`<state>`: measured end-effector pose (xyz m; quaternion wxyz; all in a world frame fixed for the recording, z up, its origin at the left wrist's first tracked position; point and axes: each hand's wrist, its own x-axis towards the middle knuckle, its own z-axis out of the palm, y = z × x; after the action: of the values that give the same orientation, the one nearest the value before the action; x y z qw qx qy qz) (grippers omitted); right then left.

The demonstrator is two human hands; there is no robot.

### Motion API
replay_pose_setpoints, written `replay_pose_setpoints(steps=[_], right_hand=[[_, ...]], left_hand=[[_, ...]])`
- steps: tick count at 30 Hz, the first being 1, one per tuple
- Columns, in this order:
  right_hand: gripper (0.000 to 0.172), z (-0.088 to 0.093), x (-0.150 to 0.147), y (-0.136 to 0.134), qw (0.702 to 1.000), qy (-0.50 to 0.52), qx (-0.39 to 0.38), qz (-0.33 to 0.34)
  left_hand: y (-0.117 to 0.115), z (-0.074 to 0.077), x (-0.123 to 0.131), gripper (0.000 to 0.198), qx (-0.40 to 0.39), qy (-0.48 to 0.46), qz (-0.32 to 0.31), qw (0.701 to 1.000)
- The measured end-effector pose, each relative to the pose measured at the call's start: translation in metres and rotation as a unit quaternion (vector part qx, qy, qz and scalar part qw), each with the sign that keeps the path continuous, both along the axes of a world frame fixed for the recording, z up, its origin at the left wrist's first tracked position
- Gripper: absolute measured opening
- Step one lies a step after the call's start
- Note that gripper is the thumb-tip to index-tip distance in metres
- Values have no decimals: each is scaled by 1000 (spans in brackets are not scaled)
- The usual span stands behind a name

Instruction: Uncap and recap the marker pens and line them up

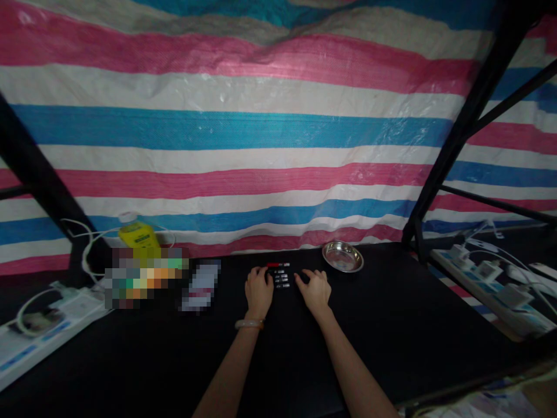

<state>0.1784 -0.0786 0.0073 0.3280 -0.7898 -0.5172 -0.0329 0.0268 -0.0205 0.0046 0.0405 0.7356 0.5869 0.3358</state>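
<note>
Between my hands lies a column of markers on the black table. A red marker [277, 265] is at the far end. Nearer to me are several black markers [282, 278], whose dark bodies blend into the tabletop so that mostly their white print shows. My left hand [259, 288], with a bracelet at its wrist, rests beside the left ends of the markers, fingers bent and apart. To their right, my right hand [315, 289] lies with its fingers spread and its thumb towards the markers. Neither hand visibly holds anything; whether the left fingertips touch a marker is unclear.
A round metal dish [343, 257] stands at the back right of the black table [391, 325]. On the left are a blurred-out flat item [201, 285], a yellow bottle [139, 237] and a power strip [47, 334]. Another power strip [496, 284] with chargers is beyond the right frame post.
</note>
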Motion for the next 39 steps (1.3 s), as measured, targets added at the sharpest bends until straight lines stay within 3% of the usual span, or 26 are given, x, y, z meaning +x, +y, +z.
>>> replay_pose_setpoints(steps=[4, 13, 18, 24, 30, 39], right_hand=[[36, 2, 0, -1, 1000, -9, 18, -2], [37, 3, -2, 0, 999, -40, -15, -14], [60, 1, -5, 0, 995, -26, -28, -90], [70, -3, -6, 2, 994, -12, -93, -58], [64, 0, -6, 3, 994, -8, -107, -24], [38, -4, 2, 4, 996, 51, -74, 8]], left_hand=[[0, 0, 0, 27, 1, -1, -6, 1000], [-2, 4, 1, 26, 2, 5, -9, 1000], [-3, 5, 1, 26, 8, 0, -20, 1000], [-4, 5, 2, 27, -1, 6, -33, 999], [-4, 4, 3, 29, 7, 9, -42, 999], [-4, 4, 3, 24, 6, 11, -68, 998]])
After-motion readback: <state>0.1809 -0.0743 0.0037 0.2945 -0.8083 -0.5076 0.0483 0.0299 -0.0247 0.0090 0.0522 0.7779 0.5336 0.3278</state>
